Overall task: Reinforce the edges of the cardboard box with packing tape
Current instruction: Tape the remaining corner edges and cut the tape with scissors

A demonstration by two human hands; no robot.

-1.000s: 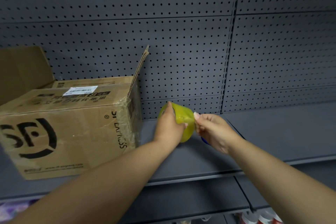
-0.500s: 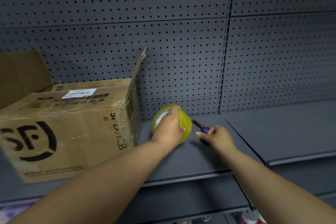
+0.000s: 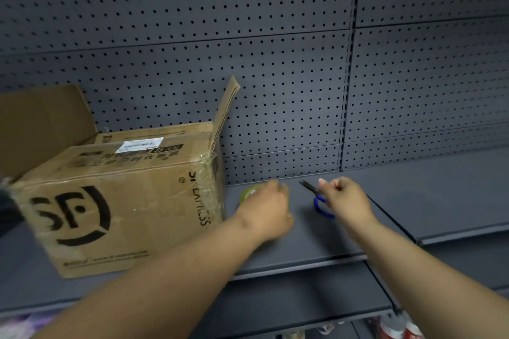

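A brown cardboard box printed "SF EXPRESS" stands at the left of the grey shelf. Its flaps are up, and clear tape wrinkles over its near right corner. Just right of the box, my left hand covers and grips the yellow-green tape roll, which rests on the shelf. Blue-handled scissors lie flat on the shelf with their blades pointing back left. My right hand hovers with curled fingers at their handle. Whether it still grips them is unclear.
A grey pegboard wall closes the back of the shelf. A seam divides this shelf board from the one to the right. Packaged goods show on a lower shelf at the bottom right.
Both hands dropped from mid-air to the shelf. The tape roll went down beside the box and the scissors came to lie flat. My right hand has shifted right, uncovering more of the handle.
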